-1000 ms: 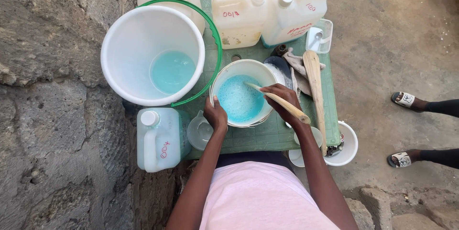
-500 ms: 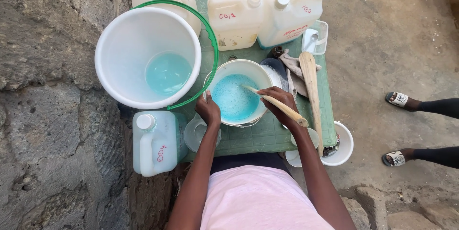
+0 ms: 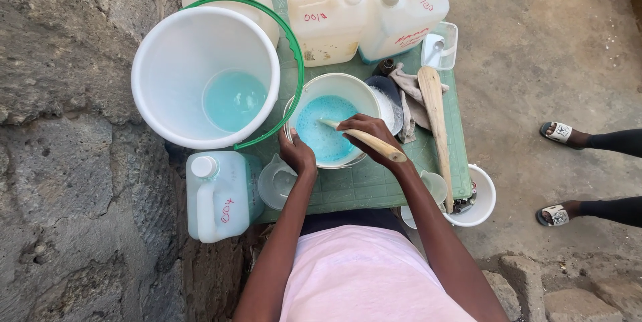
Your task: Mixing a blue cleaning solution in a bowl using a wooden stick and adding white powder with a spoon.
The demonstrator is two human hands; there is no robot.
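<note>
A small white bucket (image 3: 364, 88) of foamy light-blue liquid stands on a green table (image 3: 361, 185). My right hand (image 3: 368, 131) is closed around a wooden stick (image 3: 384, 148) whose far end dips into the blue liquid. My left hand (image 3: 297, 155) grips the near left rim of that small bucket. A large white bucket (image 3: 167, 74) with a green handle sits to the left, with a little blue liquid at its bottom.
Three white jerrycans (image 3: 328, 21) stand at the table's far side, another (image 3: 221, 195) at the near left beside a clear funnel (image 3: 275, 185). A wooden paddle (image 3: 436, 121), cloth, clear container and small tubs lie right. A stone wall is left; another person's sandalled feet (image 3: 558, 135) are right.
The view has shifted slightly. My right hand has moved the stick a little within the blue liquid; my left hand stays on the rim.
</note>
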